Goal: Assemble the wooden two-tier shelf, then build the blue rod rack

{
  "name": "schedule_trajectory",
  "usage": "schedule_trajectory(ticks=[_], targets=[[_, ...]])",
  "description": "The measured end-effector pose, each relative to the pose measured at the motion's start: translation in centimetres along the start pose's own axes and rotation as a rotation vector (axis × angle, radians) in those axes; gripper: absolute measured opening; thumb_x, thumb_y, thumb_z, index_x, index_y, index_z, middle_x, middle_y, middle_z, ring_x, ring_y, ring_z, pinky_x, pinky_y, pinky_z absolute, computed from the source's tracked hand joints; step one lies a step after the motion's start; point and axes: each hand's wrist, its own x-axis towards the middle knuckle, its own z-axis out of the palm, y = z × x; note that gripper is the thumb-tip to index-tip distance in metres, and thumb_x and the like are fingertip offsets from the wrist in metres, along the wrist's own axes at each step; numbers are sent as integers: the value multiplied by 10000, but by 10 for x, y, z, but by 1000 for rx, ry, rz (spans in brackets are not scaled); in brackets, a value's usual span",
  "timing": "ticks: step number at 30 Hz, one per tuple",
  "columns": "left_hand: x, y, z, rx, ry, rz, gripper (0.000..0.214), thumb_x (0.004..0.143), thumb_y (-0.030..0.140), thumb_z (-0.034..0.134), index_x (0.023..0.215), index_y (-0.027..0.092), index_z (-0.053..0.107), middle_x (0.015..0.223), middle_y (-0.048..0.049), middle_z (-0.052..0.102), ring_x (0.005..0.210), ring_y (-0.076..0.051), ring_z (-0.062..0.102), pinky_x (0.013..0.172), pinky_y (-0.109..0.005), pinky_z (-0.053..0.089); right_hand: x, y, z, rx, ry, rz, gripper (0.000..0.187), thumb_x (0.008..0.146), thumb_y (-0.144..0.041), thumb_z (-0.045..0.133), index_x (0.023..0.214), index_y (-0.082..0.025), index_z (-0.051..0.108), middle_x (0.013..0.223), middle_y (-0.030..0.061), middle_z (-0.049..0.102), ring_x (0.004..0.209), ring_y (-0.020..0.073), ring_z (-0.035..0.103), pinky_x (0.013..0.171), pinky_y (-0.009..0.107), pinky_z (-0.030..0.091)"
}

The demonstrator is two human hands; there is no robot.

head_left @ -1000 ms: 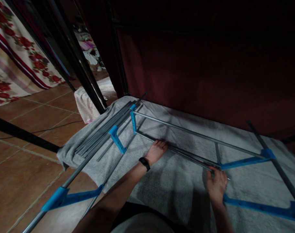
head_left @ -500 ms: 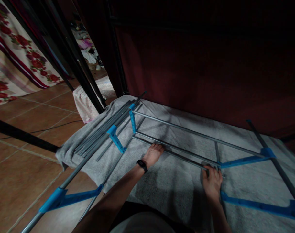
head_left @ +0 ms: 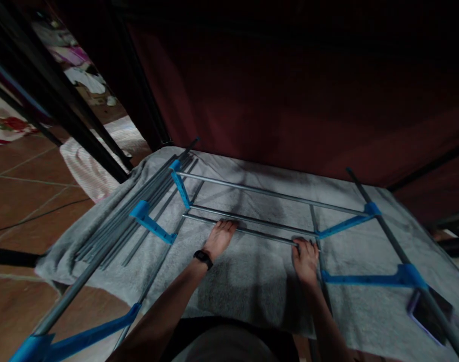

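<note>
My left hand (head_left: 221, 238) is closed over a thin grey metal tube (head_left: 265, 236), left of its middle, palm down, with a dark band on the wrist. Near the tube's right end, my right hand (head_left: 306, 259) grips it too. This tube lies almost parallel to a fixed crossbar (head_left: 248, 219) just beyond it. That crossbar and a farther crossbar (head_left: 267, 192) span a frame of grey tubes with blue plastic brackets. One blue bracket (head_left: 180, 187) stands by the tube's left end; another blue bracket (head_left: 346, 225) is near my right hand. Fingers hide parts of the tube.
A bundle of loose grey tubes (head_left: 135, 206) lies left on the grey blanket (head_left: 248, 274). A phone (head_left: 428, 317) rests at the right beneath the frame's side tube. Dark posts (head_left: 78, 110) rise at the left, and a dark red panel (head_left: 259, 110) stands behind.
The view has swung right, so the frame and hands appear farther left and the phone has come into sight. Both hands keep hold of the tube, with little visible movement along it.
</note>
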Motion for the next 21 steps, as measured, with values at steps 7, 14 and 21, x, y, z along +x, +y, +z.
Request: schedule_trajectory(ticks=[7, 14, 21], targets=[[3, -7, 6, 24, 67, 66, 372, 962, 79, 391, 1258, 157, 602, 1199, -118, 673, 1104, -276, 594, 1010, -423, 416, 5, -13, -5, 70, 7, 52, 295, 967, -243, 430, 1189, -207, 621, 1196, 98, 665, 1194, 235, 549, 1154, 519, 264], [7, -10, 10, 17, 88, 104, 366, 1003, 174, 366, 1267, 151, 618, 1190, -132, 682, 1077, -294, 611, 980, -434, 447, 4, -13, -3, 198, 84, 145, 332, 941, -196, 427, 1210, -204, 622, 1227, 111, 644, 1211, 246, 542, 1094, 504, 367], [11, 0, 25, -78, 127, 135, 399, 1013, 281, 381, 1300, 180, 640, 1251, -143, 679, 1159, -301, 613, 1025, -475, 456, 1, -7, -10, 351, 335, 404, 333, 902, -184, 418, 1200, -177, 565, 1165, 131, 604, 1146, 248, 536, 1034, 496, 430]])
